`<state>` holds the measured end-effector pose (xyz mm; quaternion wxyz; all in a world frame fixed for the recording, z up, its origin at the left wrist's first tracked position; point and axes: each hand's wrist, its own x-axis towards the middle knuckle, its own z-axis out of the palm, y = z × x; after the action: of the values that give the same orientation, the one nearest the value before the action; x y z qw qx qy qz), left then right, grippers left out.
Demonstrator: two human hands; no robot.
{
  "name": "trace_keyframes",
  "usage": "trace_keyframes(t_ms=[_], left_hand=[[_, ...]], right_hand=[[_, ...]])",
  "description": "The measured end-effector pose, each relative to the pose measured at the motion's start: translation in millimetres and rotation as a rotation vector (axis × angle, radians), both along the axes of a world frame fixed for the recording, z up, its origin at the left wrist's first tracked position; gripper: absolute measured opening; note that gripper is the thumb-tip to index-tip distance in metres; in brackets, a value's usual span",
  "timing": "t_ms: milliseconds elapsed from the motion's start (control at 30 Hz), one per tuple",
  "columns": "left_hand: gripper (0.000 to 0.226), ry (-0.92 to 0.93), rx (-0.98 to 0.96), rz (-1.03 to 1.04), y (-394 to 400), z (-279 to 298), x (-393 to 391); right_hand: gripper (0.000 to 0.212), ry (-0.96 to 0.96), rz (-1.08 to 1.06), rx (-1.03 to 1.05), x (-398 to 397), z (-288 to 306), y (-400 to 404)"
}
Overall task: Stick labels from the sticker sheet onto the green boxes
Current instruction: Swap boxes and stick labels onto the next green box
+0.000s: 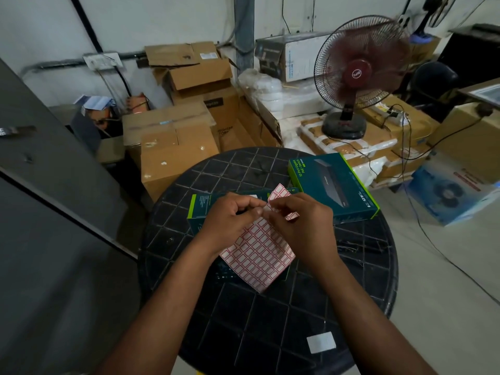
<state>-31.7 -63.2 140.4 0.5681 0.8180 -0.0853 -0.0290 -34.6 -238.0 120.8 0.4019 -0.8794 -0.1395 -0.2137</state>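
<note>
A sticker sheet (258,255) of red-bordered white labels hangs over the middle of the round black table (238,331). My left hand (230,220) pinches its upper edge. My right hand (300,220) pinches the sheet's top part, which is bent back near the fingertips. Under both hands lies a green box (201,205), mostly hidden, with a small white label showing near its top. A second green box (331,185) lies at the table's far right, apart from both hands.
A loose white sticker (321,342) sits on the table's near right. Cardboard boxes (173,147) are stacked behind the table. A red fan (357,74) stands at the back right, with cables trailing over the floor. A grey panel (54,185) stands at the left.
</note>
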Motion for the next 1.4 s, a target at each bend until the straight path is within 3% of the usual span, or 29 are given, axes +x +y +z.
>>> trace_keyframes(t_ms=[167, 967, 1067, 1200, 1400], left_hand=[[0.029, -0.020, 0.104, 0.028, 0.2, -2.3, 1.6], [0.021, 0.009, 0.046, 0.029, -1.1, -4.3, 14.6], [0.027, -0.011, 0.109, 0.060, -1.2, -9.9, 16.1], [0.029, 0.051, 0.041, 0.105, -3.8, -6.0, 14.8], [0.034, 0.062, -0.062, 0.081, -3.5, 0.9, 11.8]], right_hand=[[0.011, 0.009, 0.003, -0.050, 3.1, 2.2, -2.5], [0.006, 0.070, -0.018, 0.095, 3.9, 3.7, -5.4], [0.008, -0.013, -0.022, 0.081, 3.5, 1.7, -2.8], [0.013, -0.181, -0.029, 0.005, 2.5, -3.8, -0.5], [0.020, -0.474, 0.037, -0.301, 7.1, -18.3, -4.5]])
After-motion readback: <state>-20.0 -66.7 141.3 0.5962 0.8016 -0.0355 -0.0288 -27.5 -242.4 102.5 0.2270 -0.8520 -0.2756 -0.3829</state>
